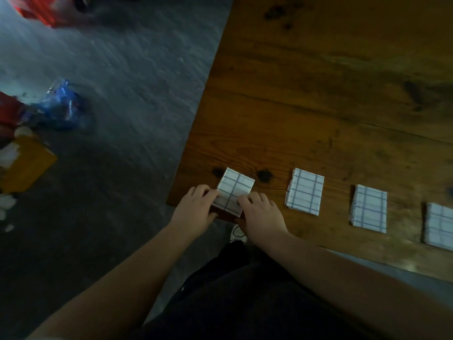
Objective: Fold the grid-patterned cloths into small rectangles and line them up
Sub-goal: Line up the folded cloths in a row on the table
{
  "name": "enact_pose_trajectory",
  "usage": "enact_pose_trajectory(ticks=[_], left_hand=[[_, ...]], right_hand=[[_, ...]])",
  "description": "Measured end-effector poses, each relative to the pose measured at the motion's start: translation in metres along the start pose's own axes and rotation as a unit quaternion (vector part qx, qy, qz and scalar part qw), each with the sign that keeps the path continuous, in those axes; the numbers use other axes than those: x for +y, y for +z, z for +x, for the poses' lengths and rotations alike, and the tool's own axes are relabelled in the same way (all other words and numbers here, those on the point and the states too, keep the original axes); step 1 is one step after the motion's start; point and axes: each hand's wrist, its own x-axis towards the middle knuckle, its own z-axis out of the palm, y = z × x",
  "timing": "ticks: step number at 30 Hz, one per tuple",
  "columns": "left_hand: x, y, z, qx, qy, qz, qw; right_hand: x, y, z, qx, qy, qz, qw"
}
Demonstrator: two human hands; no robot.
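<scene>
Several white cloths with blue grid lines lie folded into small rectangles in a row along the near edge of the wooden table (pixel 318 99). The leftmost folded cloth (pixel 235 186) sits at the table's left corner. My left hand (pixel 196 209) holds its near left edge with curled fingers. My right hand (pixel 261 214) rests on its near right corner, fingertips on the fabric. To the right lie a second cloth (pixel 305 191), a third cloth (pixel 370 208) and a fourth cloth (pixel 440 225), cut off by the frame edge.
The table's left edge runs diagonally beside a grey floor (pixel 122 94). On the floor at the left lie a blue plastic bag (pixel 62 106), red items (pixel 9 109) and a yellow package (pixel 27 165). My dark trousers and a white shoe (pixel 237 233) show below the table.
</scene>
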Motion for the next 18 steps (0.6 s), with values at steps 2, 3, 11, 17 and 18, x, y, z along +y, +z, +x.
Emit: enact_pose_trajectory(ticks=[2, 3, 11, 17, 18], left_hand=[[0.002, 0.001, 0.003, 0.009, 0.004, -0.004, 1.0], [0.003, 0.001, 0.006, 0.012, 0.009, -0.006, 1.0], [0.021, -0.004, 0.036, 0.017, 0.044, -0.018, 0.999], [0.024, -0.005, 0.05, 0.015, 0.058, -0.008, 0.998], [0.024, -0.005, 0.05, 0.014, 0.057, -0.006, 0.998]], right_hand=[[0.001, -0.001, 0.002, 0.0, 0.005, -0.006, 1.0], [0.003, -0.002, 0.003, -0.001, 0.008, -0.008, 1.0], [0.02, -0.015, 0.015, 0.016, 0.043, -0.001, 0.999], [0.025, -0.013, 0.015, 0.022, 0.053, 0.006, 0.998], [0.025, -0.012, 0.015, 0.027, 0.055, 0.008, 0.998]])
